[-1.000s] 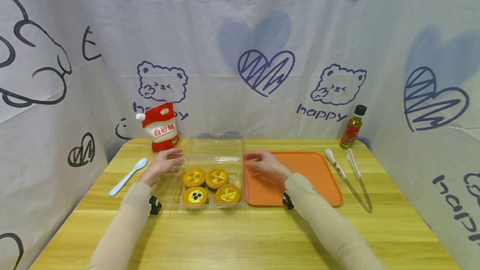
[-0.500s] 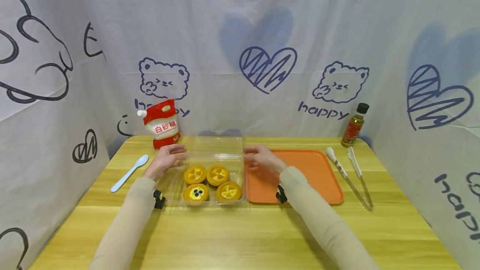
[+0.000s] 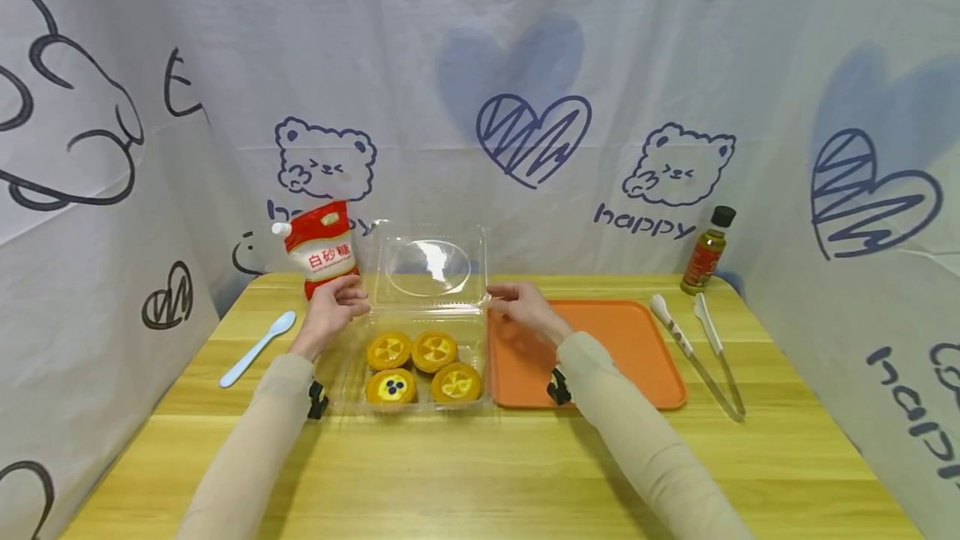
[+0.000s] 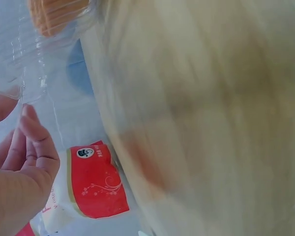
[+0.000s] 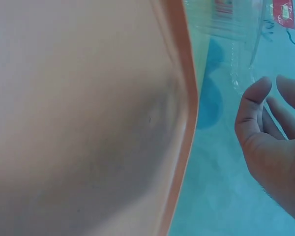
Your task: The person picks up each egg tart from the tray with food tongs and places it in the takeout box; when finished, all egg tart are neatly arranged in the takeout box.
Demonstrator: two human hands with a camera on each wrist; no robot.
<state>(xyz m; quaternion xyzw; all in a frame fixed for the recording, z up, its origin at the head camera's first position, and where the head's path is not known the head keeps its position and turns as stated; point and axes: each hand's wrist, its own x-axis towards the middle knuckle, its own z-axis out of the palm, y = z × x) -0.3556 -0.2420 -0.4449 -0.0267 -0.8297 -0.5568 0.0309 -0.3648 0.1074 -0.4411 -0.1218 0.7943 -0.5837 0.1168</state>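
Note:
A clear plastic clamshell box [image 3: 352, 382] holds several egg tarts [image 3: 390, 350], one topped with dark berries. Its clear lid [image 3: 427, 265] stands raised at the back, leaning away. My left hand [image 3: 330, 315] pinches the lid's left edge; in the left wrist view, the thumb and fingers of the left hand [image 4: 27, 152] meet at the plastic rim. On the other side, my right hand [image 3: 525, 311] holds the lid's right edge with thumb and fingertips, above the orange tray. In the right wrist view, the right hand [image 5: 273, 123] has its fingertips at the lid's corner.
Behind my left hand stands a red and white sugar bag [image 3: 322, 248]. A light blue spoon [image 3: 258, 348] lies at the left. The orange tray [image 3: 615, 357] sits right of the box, with tongs [image 3: 705, 365] beside it and a sauce bottle [image 3: 705, 257] at the back right.
The lid, lying low at the back a half second ago, has swung up to stand between my hands. Both hands have closed in on its edges and risen slightly.

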